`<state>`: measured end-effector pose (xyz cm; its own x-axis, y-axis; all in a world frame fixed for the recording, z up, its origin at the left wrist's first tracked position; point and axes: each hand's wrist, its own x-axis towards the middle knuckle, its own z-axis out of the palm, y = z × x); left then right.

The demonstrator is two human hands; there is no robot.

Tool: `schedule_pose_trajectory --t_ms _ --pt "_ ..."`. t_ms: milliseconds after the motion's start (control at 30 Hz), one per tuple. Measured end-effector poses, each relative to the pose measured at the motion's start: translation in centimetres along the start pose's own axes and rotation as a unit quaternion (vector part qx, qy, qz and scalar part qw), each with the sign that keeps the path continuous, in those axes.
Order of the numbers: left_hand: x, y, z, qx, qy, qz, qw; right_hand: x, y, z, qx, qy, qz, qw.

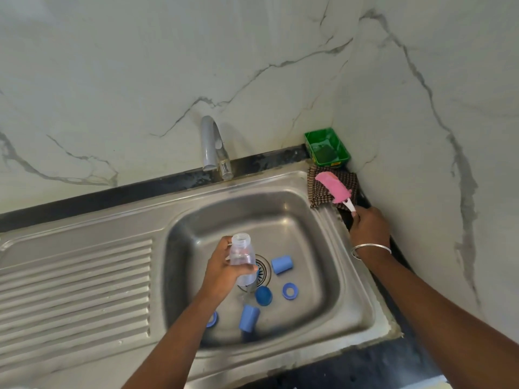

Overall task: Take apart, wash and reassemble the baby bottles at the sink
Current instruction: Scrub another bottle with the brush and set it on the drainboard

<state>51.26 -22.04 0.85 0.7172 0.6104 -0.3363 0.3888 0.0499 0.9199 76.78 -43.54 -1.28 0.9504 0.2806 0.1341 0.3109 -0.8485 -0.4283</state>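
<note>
I see my left hand (222, 272) wrapped around a clear, capless baby bottle (243, 258), tilted over the drain of the steel sink (317, 220). My right hand (369, 228) grips the white handle of a pink sponge brush (334, 186) lying over a checked cloth (316, 192) at the sink's far right corner. In the basin lie two blue caps (282, 264), a blue ring (290, 291) and a blue lid (263, 295). A green tray (327, 147) sits by the wall.

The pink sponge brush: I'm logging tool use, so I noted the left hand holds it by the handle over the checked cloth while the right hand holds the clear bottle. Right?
Swapped hands. The head view shows the right hand holding the pink sponge brush over the checked cloth, and the left hand holding the clear bottle.
</note>
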Motion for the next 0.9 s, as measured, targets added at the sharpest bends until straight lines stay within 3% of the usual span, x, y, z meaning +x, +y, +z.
schedule_pose_trajectory --t_ms 200,367,467,533,600,700,800,900 --pt "1.8 0.6 -0.1 -0.018 0.038 -0.013 0.999 0.0 0.1 0.4 -0.013 -0.014 0.026 0.999" --pt "4.0 0.8 -0.8 0.004 0.074 -0.014 0.997 -0.9 -2.6 0.4 -0.071 0.035 0.032 0.996" --pt "5.2 1.0 -1.1 0.034 0.083 0.008 0.996 -1.0 -5.3 0.9 -0.109 0.086 -0.017 0.99" --pt "5.9 1.1 -1.3 0.042 0.089 0.014 0.995 -0.6 -7.4 1.7 -0.058 0.094 -0.098 0.989" --pt "6.5 1.3 -1.4 0.032 0.093 0.018 0.995 -0.1 -10.1 2.7 0.096 0.038 -0.178 0.979" --pt "7.3 1.6 -1.4 0.02 0.091 0.018 0.995 0.7 -15.0 3.6 0.262 -0.109 -0.161 0.945" --pt "8.3 1.8 -1.4 0.003 0.095 0.017 0.995 1.8 -19.4 4.7 0.287 -0.186 -0.136 0.93" --pt "9.0 2.1 -1.1 -0.02 0.098 0.017 0.995 3.2 -22.5 5.2 0.29 -0.201 -0.148 0.924"
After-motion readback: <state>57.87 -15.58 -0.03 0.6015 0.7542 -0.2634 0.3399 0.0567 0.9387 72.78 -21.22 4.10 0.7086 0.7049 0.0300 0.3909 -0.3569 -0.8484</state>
